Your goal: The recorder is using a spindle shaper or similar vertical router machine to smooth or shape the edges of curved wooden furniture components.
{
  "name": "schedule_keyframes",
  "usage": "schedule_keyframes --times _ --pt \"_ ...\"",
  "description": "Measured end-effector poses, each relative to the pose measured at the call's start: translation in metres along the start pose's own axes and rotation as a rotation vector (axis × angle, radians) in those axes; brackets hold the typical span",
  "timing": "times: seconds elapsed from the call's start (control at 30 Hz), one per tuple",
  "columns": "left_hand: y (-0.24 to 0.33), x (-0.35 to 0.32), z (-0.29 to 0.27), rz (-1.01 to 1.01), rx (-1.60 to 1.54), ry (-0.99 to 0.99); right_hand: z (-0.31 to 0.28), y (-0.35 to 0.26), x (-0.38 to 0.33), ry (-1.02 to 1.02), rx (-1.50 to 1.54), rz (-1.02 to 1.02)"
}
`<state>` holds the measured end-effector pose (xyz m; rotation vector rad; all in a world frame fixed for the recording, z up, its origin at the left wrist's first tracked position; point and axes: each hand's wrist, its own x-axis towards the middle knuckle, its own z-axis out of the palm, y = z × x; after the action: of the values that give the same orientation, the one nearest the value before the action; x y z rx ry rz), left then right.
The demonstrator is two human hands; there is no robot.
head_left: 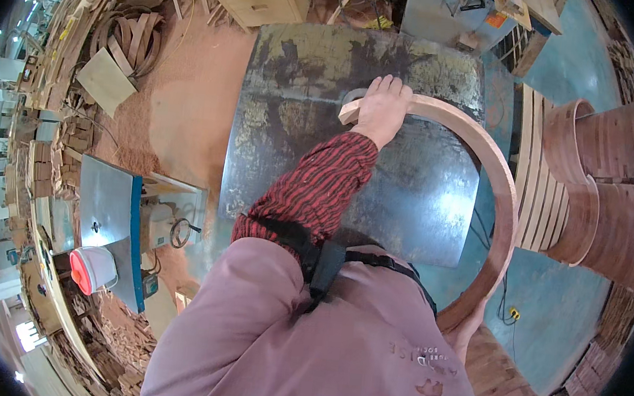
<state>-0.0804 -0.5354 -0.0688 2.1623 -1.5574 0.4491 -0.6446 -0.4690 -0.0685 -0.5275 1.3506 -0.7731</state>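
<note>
The curved wooden piece (504,192) is arching across the metal table (423,188) and past its right edge. Over its far end the left hand (385,104) is gripping, fingers bent close together over the outer edge, the tip poking out leftward. By the lower end the right hand (473,322) is mostly hiding; I can't tell its fingers' hold.

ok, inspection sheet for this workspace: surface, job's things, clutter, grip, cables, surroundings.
Surface: metal tabletop, patchily stained.
Job's things: curved wooden piece, upper end over the tabletop, bowing past its right edge.
Clutter: wood offcuts and reddish dust on the floor, left.
Grip: left hand closed over the piece near its upper end; right hand unclear.
Cables: dark cable and yellow connector, floor, right.
Surroundings: blue-edged table, red-lidded bucket, left; curved wood panels, right.
</note>
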Motion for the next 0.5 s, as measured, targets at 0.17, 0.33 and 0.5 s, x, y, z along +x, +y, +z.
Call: schedule_keyframes --times 0.17,0.33,0.5 --pt "-0.014 -0.015 -0.017 -0.025 0.02 -0.001 -0.002 0.003 0.008 -0.043 -0.026 -0.006" --pt "-0.025 -0.03 -0.041 -0.108 0.019 -0.094 0.017 0.0 0.008 -0.14 -0.072 -0.081" --pt "-0.043 -0.05 -0.049 -0.119 0.079 -0.049 0.03 -0.004 0.012 -0.134 -0.125 -0.08"
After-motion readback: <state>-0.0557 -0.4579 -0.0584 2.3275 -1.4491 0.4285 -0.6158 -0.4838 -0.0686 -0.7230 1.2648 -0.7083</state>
